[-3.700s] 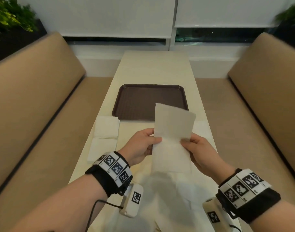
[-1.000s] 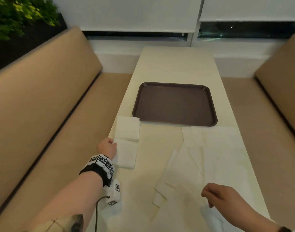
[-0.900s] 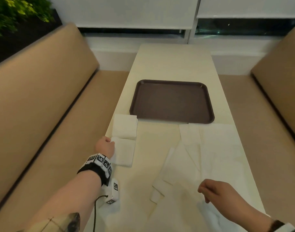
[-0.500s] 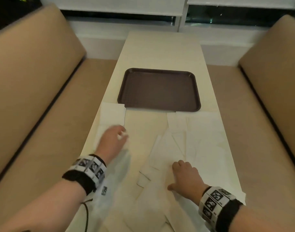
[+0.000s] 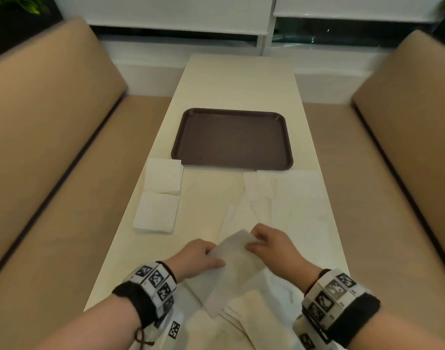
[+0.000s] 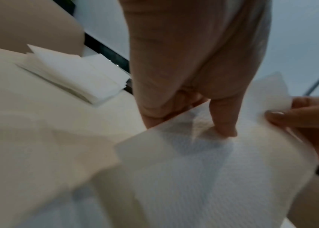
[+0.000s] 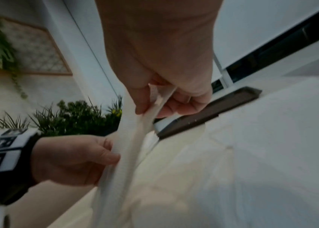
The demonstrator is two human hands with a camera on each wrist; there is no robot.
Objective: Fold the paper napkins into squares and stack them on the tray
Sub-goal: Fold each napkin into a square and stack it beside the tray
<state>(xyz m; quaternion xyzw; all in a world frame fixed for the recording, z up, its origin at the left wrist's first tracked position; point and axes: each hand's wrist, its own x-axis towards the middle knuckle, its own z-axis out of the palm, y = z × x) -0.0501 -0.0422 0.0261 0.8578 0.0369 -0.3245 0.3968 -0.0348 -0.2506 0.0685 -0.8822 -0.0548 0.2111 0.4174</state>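
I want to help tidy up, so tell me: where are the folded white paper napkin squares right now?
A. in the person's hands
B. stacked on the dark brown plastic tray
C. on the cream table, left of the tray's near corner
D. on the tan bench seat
C: the two folded white paper napkin squares lie on the cream table, near the dark brown plastic tray, which holds none.
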